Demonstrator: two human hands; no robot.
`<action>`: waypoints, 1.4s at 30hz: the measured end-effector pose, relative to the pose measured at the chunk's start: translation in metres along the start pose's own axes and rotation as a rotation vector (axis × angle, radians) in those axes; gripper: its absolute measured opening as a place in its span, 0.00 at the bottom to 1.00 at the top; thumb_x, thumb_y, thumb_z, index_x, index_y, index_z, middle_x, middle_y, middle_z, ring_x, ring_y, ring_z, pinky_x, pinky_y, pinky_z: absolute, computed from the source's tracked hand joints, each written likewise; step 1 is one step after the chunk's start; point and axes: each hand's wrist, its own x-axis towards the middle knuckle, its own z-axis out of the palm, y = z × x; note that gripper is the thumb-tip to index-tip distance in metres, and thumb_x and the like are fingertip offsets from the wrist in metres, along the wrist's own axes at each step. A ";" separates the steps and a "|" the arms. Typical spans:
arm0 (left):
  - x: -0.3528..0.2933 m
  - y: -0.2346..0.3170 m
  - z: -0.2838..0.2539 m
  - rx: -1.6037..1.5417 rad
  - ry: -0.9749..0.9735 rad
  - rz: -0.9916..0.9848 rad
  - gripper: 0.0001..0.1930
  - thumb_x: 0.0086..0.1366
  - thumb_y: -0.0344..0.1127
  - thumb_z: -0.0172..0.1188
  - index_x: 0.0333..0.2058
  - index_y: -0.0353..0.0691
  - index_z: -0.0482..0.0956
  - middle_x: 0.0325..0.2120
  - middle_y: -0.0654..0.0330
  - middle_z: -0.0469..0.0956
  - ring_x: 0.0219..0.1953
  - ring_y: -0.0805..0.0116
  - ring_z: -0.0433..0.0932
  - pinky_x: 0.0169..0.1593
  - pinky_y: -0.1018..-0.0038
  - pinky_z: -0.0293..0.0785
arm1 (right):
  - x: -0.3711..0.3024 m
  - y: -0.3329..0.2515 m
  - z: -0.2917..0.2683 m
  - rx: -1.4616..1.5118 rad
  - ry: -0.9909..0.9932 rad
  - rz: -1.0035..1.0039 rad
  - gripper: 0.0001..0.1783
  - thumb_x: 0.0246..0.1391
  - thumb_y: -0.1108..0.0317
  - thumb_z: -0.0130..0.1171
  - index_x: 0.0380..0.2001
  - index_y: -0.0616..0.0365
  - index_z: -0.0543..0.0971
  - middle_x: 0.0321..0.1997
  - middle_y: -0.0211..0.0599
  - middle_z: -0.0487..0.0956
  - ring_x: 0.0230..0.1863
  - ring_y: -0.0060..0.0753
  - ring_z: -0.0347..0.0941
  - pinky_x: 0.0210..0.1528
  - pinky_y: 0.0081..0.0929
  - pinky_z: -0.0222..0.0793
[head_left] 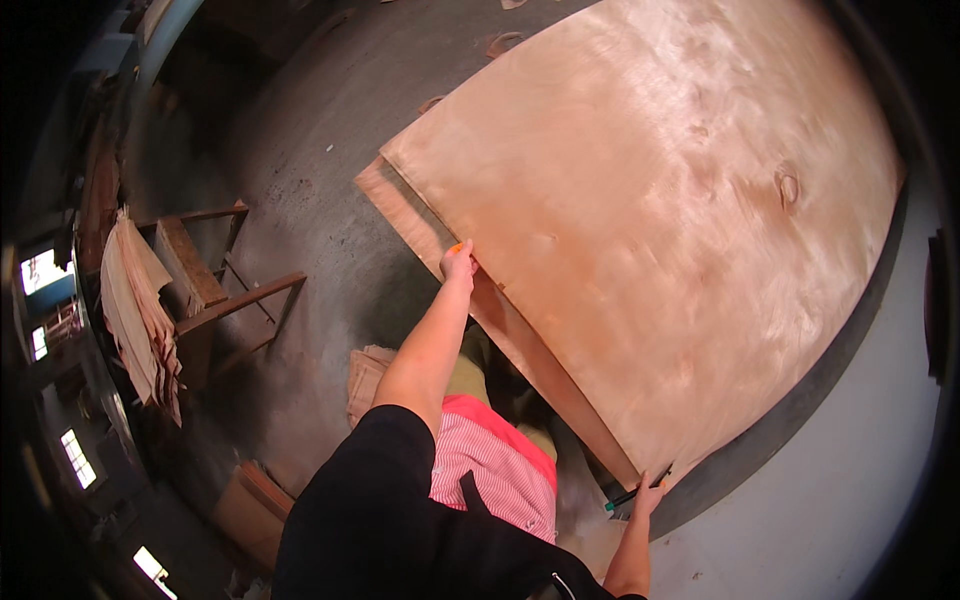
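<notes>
Mid-frame, your left hand [459, 262] pinches the wooden sheet's [620, 220] edge; lower right, your right hand [645, 496] grips a green-ended tool [622, 499].

So there's a rough wooden stand [190, 262] off to the left, with a bunch of thin, wavy wood sheets [135, 300] right by it. Dark grey floor [325, 220], some brownish boards [250, 512] lower left, plus a few bright windows [75, 458] along the far left.
</notes>
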 end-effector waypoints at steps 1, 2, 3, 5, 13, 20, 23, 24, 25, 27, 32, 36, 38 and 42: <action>0.005 0.005 0.002 0.032 0.019 0.019 0.07 0.55 0.38 0.58 0.29 0.45 0.72 0.24 0.69 0.72 0.24 0.78 0.69 0.27 0.80 0.67 | -0.001 -0.002 0.010 0.015 0.022 -0.019 0.40 0.42 0.48 0.57 0.47 0.77 0.63 0.43 0.59 0.71 0.47 0.50 0.67 0.49 0.34 0.60; 0.009 0.011 0.003 0.086 0.031 0.018 0.06 0.55 0.38 0.58 0.30 0.46 0.72 0.24 0.70 0.72 0.25 0.79 0.69 0.27 0.81 0.67 | 0.001 -0.004 0.016 0.044 -0.039 0.000 0.40 0.42 0.49 0.57 0.46 0.77 0.63 0.40 0.57 0.72 0.44 0.49 0.68 0.47 0.34 0.62; 0.013 0.012 0.003 0.145 0.043 0.018 0.05 0.56 0.38 0.57 0.30 0.47 0.71 0.24 0.70 0.73 0.25 0.79 0.70 0.27 0.82 0.66 | -0.011 -0.027 0.010 0.074 -0.103 0.023 0.39 0.42 0.50 0.58 0.46 0.77 0.63 0.37 0.56 0.74 0.42 0.49 0.70 0.45 0.34 0.63; 0.013 0.010 0.002 0.210 0.065 0.003 0.04 0.57 0.38 0.56 0.29 0.47 0.72 0.23 0.71 0.72 0.23 0.81 0.69 0.24 0.84 0.65 | -0.019 -0.043 0.000 0.080 -0.151 0.029 0.37 0.42 0.51 0.58 0.45 0.77 0.64 0.31 0.53 0.75 0.36 0.46 0.72 0.42 0.34 0.65; 0.029 -0.005 0.000 0.372 0.104 0.059 0.06 0.59 0.38 0.52 0.31 0.43 0.71 0.25 0.68 0.72 0.26 0.76 0.69 0.28 0.78 0.68 | 0.011 0.012 0.031 -0.064 0.027 -0.205 0.22 0.45 0.56 0.58 0.29 0.66 0.68 0.18 0.39 0.74 0.19 0.32 0.71 0.25 0.27 0.66; 0.020 -0.002 0.007 0.374 0.111 0.140 0.08 0.58 0.40 0.53 0.30 0.43 0.70 0.22 0.66 0.71 0.19 0.75 0.69 0.22 0.80 0.66 | 0.002 -0.005 0.036 -0.021 -0.101 -0.043 0.38 0.43 0.52 0.58 0.47 0.75 0.62 0.44 0.61 0.70 0.47 0.52 0.66 0.49 0.35 0.61; 0.032 -0.016 -0.015 0.355 0.159 0.259 0.12 0.57 0.45 0.53 0.22 0.44 0.69 0.11 0.66 0.66 0.11 0.77 0.61 0.13 0.81 0.58 | -0.001 -0.015 0.036 0.063 -0.074 -0.222 0.36 0.46 0.54 0.55 0.49 0.73 0.61 0.49 0.61 0.66 0.51 0.52 0.63 0.53 0.34 0.57; 0.020 -0.019 -0.016 0.366 0.192 0.257 0.14 0.58 0.48 0.51 0.25 0.42 0.69 0.14 0.65 0.67 0.12 0.77 0.61 0.15 0.80 0.59 | 0.004 -0.011 0.043 0.066 -0.099 -0.189 0.35 0.46 0.53 0.56 0.49 0.73 0.61 0.48 0.60 0.67 0.51 0.52 0.63 0.52 0.35 0.58; 0.011 -0.022 -0.024 0.404 0.139 0.201 0.16 0.59 0.50 0.49 0.29 0.41 0.69 0.18 0.63 0.69 0.17 0.77 0.64 0.18 0.81 0.61 | 0.004 -0.020 0.046 0.073 -0.085 -0.158 0.36 0.45 0.51 0.56 0.48 0.71 0.62 0.47 0.60 0.67 0.50 0.52 0.64 0.52 0.35 0.58; -0.018 -0.036 -0.026 0.439 0.036 0.046 0.21 0.59 0.53 0.47 0.39 0.39 0.66 0.28 0.59 0.72 0.27 0.73 0.69 0.28 0.78 0.66 | 0.000 -0.037 0.053 -0.020 -0.033 -0.102 0.38 0.43 0.45 0.55 0.49 0.66 0.63 0.47 0.58 0.68 0.50 0.53 0.63 0.50 0.36 0.60; -0.066 -0.081 -0.001 0.380 -0.072 -0.238 0.37 0.57 0.63 0.40 0.54 0.38 0.52 0.51 0.51 0.60 0.53 0.56 0.60 0.55 0.62 0.52 | 0.004 -0.028 0.084 0.067 0.024 -0.057 0.37 0.43 0.43 0.54 0.46 0.65 0.65 0.39 0.56 0.73 0.42 0.53 0.69 0.41 0.40 0.64; -0.059 -0.093 0.021 0.322 -0.061 -0.301 0.43 0.53 0.71 0.33 0.59 0.45 0.44 0.59 0.54 0.48 0.61 0.52 0.46 0.60 0.58 0.36 | 0.007 -0.029 0.092 0.105 0.050 -0.049 0.29 0.45 0.47 0.53 0.43 0.60 0.67 0.35 0.54 0.74 0.38 0.54 0.70 0.37 0.41 0.65; -0.062 -0.092 0.028 0.238 -0.120 -0.299 0.42 0.54 0.70 0.31 0.59 0.46 0.45 0.59 0.55 0.48 0.60 0.51 0.46 0.60 0.56 0.39 | 0.009 -0.022 0.102 0.108 0.093 -0.040 0.27 0.47 0.49 0.52 0.44 0.59 0.66 0.33 0.53 0.74 0.37 0.53 0.70 0.36 0.42 0.66; -0.059 -0.088 0.032 0.375 -0.099 -0.219 0.39 0.55 0.68 0.31 0.58 0.46 0.49 0.58 0.56 0.50 0.59 0.50 0.49 0.58 0.53 0.45 | 0.014 -0.013 0.114 0.179 0.099 -0.055 0.26 0.47 0.51 0.52 0.44 0.57 0.65 0.28 0.51 0.75 0.32 0.53 0.72 0.32 0.44 0.66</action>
